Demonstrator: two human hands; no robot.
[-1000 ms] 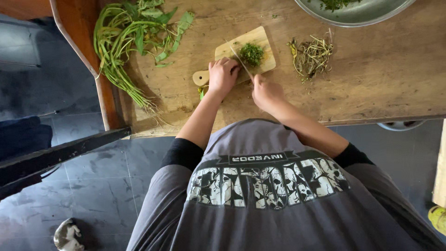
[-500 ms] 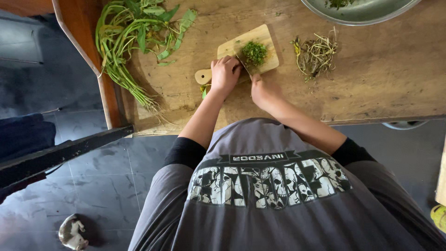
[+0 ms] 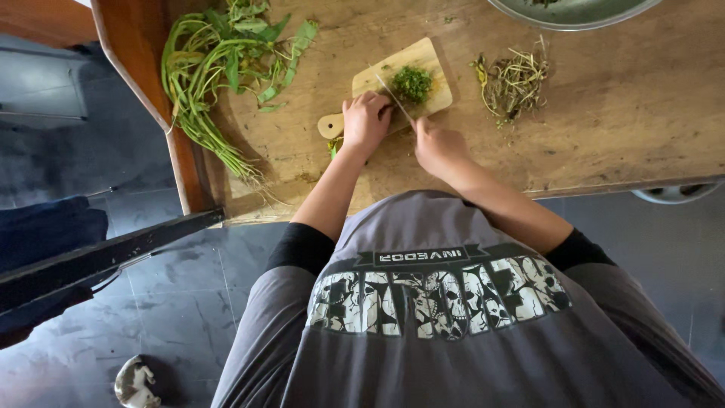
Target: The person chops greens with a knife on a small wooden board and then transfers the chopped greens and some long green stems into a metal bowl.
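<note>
A small wooden cutting board (image 3: 423, 62) lies on the wooden table (image 3: 627, 113). A heap of chopped greens (image 3: 412, 82) sits on the board. My left hand (image 3: 365, 119) presses a bunch of green stems down on the board's near end; a bit of stem shows below the hand (image 3: 332, 146). My right hand (image 3: 438, 145) grips a knife (image 3: 394, 97) whose blade points toward the chopped heap, just right of my left fingers.
A bundle of long leafy green stems (image 3: 219, 68) lies at the table's left end. A pile of cut roots and scraps (image 3: 512, 75) lies right of the board. A metal bowl (image 3: 581, 13) stands at the far edge. Dark floor lies below.
The view has shifted slightly. Both hands stay on the board, the knife working beside my left fingers; the chopped heap sits in the same place.
</note>
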